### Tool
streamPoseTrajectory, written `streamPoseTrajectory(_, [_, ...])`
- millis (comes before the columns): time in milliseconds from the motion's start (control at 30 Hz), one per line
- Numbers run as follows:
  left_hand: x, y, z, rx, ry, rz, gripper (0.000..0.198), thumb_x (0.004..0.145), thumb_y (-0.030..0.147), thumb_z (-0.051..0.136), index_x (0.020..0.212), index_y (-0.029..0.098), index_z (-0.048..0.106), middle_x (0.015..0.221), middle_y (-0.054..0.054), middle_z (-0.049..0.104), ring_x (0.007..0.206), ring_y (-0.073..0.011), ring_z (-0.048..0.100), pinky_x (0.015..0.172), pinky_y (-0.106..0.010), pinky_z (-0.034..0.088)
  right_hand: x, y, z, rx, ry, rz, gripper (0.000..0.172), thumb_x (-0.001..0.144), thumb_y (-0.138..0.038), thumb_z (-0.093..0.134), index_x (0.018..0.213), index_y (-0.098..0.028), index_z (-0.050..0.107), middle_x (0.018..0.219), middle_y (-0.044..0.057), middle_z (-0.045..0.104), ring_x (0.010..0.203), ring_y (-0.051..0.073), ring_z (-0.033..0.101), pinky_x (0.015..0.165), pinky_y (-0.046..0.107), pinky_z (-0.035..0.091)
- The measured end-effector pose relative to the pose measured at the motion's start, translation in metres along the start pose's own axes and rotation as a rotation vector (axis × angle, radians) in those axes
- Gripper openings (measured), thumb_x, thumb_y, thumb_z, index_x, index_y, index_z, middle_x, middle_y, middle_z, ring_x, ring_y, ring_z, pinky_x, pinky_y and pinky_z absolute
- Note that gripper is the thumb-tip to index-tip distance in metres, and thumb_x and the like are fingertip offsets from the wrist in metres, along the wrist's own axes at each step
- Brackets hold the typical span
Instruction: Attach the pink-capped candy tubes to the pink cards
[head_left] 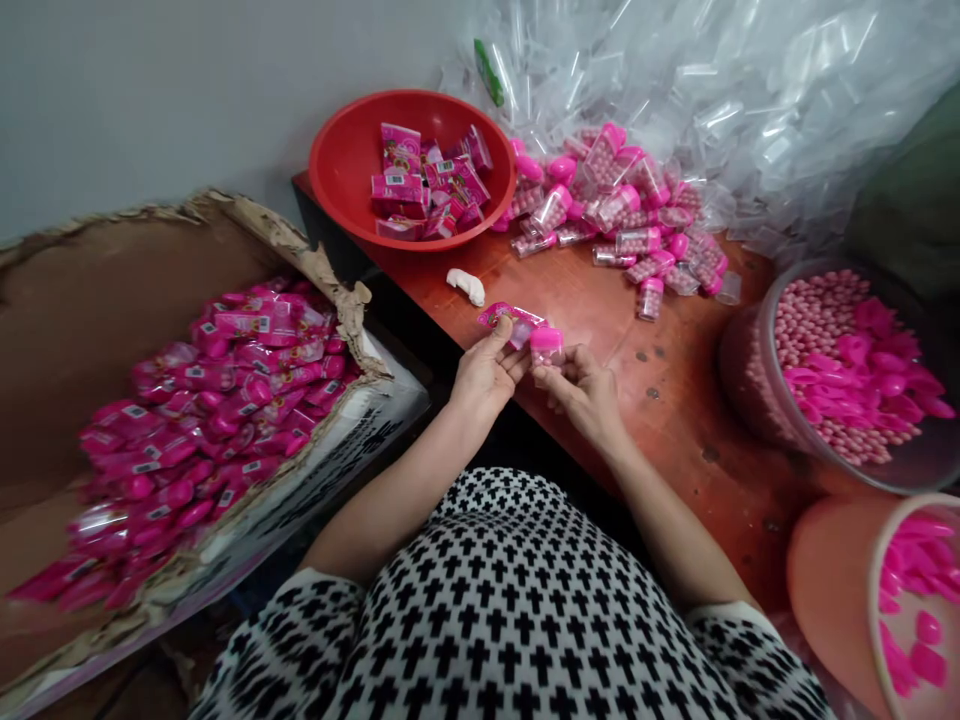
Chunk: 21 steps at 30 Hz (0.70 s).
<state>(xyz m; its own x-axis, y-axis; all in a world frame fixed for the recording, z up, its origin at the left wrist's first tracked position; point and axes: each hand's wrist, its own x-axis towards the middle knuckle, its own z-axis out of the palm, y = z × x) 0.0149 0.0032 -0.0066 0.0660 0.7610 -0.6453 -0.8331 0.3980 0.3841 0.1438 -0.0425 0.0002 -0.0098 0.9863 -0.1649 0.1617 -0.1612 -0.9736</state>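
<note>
Between thumb and fingers my left hand (484, 378) pinches a pink printed wrapper (513, 320) over the table's front edge. Right beside it, my right hand (586, 393) grips a small clear jar with a pink cap (547, 342), the cap end pointing away from me. Jar and wrapper are close together; whether they touch I cannot tell. A crumpled white scrap (466, 286) lies on the table just beyond my left hand. Farther back is a pile of capped jars filled with pink beads (630, 215).
A red bowl (330, 205) holds pink packets. To the left, a torn-edged carton (360, 340) contains many wrapped jars. On the right are a tub (757, 350) of beads and pink pieces and a peach bucket (836, 570). Clear empty containers (720, 90) heap at the back.
</note>
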Motion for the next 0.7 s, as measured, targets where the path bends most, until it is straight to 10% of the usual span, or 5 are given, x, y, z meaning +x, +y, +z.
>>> streamPoseTrajectory(433, [-0.006,0.002,0.0,0.278,-0.312,0.19,0.034,0.058,0.032,0.086,0.074,0.012,0.064,0.064,0.0,0.066,0.056,-0.0099,0.062,0.058,-0.022,0.052,0.005,0.004,0.012,0.085,0.039,0.0,0.034,0.073,-0.046,0.071,0.083,-0.021,0.052,0.063,-0.006,0.061,0.044,0.007,0.049,0.041,0.02,0.041])
streamPoseTrajectory(700, [-0.001,0.003,0.001,0.328,-0.326,0.056,0.036,0.053,0.032,0.088,0.068,0.009,0.065,0.058,-0.001,0.061,0.053,-0.0089,0.056,0.052,-0.021,0.048,0.006,0.014,0.014,-0.06,0.115,-0.132,0.029,0.077,-0.044,0.07,0.086,-0.021,0.055,0.071,-0.004,0.063,0.053,0.008,0.054,0.049,0.02,0.044])
